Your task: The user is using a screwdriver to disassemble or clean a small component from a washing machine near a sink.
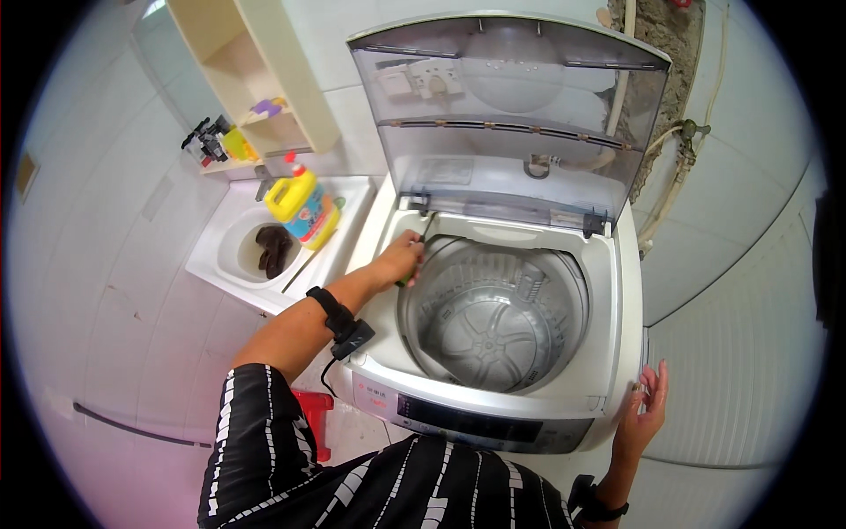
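Observation:
My left hand [402,261] is closed round a slim tool that looks like a screwdriver [429,227], with a dark green handle and a thin shaft. Its shaft points up toward the left hinge [418,201] of the raised lid, at the back left corner of a white top-loading washing machine [627,309]. Below and to the right of that hand lies the round metal drum [493,335], with no laundry visible in it. My right hand [648,407] is beside the machine's front right corner, fingers apart and holding nothing.
The see-through grey lid [511,97] stands upright against the tiled wall. At the left, a white sink [207,251] holds dark cloth [275,250] in water, with a yellow detergent jug [304,210] on its rim. Pipes with a tap [692,130] run behind. A red plastic stool [315,419] stands below.

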{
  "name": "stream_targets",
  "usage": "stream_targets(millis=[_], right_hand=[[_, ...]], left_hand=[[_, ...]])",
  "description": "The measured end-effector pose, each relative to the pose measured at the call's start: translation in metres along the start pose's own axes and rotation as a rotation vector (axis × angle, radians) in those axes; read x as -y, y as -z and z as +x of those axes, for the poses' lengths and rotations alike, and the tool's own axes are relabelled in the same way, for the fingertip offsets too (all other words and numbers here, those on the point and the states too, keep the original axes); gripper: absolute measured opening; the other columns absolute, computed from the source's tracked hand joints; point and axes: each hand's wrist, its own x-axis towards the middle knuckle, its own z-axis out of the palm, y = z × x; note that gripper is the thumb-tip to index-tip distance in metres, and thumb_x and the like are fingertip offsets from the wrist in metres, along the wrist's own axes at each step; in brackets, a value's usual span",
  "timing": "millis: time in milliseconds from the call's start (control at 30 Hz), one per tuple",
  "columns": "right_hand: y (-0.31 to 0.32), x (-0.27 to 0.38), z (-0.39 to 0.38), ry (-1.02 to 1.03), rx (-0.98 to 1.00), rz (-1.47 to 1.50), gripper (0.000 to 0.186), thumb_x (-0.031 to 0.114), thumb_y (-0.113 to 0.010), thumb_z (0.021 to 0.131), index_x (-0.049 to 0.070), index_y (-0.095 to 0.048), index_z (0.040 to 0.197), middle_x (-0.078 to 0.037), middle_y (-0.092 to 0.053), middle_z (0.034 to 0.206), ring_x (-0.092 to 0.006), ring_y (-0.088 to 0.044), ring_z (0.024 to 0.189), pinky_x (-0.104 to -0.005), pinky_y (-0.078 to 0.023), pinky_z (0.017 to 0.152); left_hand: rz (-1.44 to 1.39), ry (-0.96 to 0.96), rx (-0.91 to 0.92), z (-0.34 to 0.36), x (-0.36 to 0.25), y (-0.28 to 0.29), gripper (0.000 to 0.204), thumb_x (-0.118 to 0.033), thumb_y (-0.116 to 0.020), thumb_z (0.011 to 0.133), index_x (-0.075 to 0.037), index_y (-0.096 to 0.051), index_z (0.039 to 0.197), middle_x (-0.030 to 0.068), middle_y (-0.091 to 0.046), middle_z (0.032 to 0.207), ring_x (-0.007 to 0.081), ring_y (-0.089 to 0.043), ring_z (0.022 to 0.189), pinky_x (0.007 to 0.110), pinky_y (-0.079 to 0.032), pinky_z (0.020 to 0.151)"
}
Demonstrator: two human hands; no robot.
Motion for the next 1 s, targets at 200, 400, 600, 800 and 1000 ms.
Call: stream_targets(millis=[200,400,600,800,1000], right_hand=[[-0.014,0.017,-0.004,-0.044,-0.002,-0.104,0.053,0.007,-0.053,0.084,-0.001,-0.038,0.135,-0.015,-0.058,0.114,-0.0228,-0.053,0.104,-0.0345,-0.039,0.092],[-0.025,0.009,-0.011,0.061,0.007,-0.244,0.053,0.011,-0.054,0.084,0.0,-0.04,0.133,-0.016,-0.05,0.125,-0.03,-0.042,0.118,-0.0408,-0.031,0.1],[-0.034,0.006,-0.008,0.193,0.004,-0.493,0.05,0.013,-0.054,0.082,0.0,-0.043,0.129,-0.016,-0.05,0.124,-0.035,-0.041,0.116,-0.0457,-0.028,0.101],[-0.035,0.006,-0.008,0.214,0.0,-0.545,0.047,0.012,-0.051,0.083,0.001,-0.044,0.129,-0.016,-0.05,0.124,-0.0351,-0.042,0.116,-0.0463,-0.029,0.101],[-0.036,0.007,-0.008,0.214,0.0,-0.531,0.047,0.01,-0.052,0.083,0.002,-0.044,0.128,-0.016,-0.05,0.124,-0.0351,-0.041,0.116,-0.0463,-0.029,0.101]], left_hand=[[-0.124,0.063,-0.059,0.003,-0.014,-0.016,0.021,-0.021,-0.041,0.094,-0.007,-0.037,0.11,0.0086,-0.05,0.077,0.0167,-0.051,0.055,0.029,-0.045,0.042],[-0.149,0.023,-0.136,0.011,-0.012,-0.027,0.026,-0.019,-0.041,0.094,-0.006,-0.035,0.115,0.01,-0.05,0.076,0.0176,-0.05,0.051,0.031,-0.045,0.04],[0.027,-0.096,-0.206,0.014,0.0,-0.036,0.032,-0.017,-0.039,0.094,-0.003,-0.031,0.122,0.011,-0.05,0.075,0.0182,-0.048,0.044,0.032,-0.042,0.036],[0.158,-0.142,-0.221,0.014,0.0,-0.046,0.034,-0.015,-0.039,0.094,0.001,-0.03,0.123,0.0118,-0.051,0.07,0.0201,-0.049,0.039,0.034,-0.042,0.035],[0.252,-0.192,-0.228,0.012,-0.001,-0.044,0.03,-0.014,-0.04,0.093,0.002,-0.035,0.118,0.0198,-0.055,0.059,0.0289,-0.053,0.038,0.04,-0.045,0.039]])
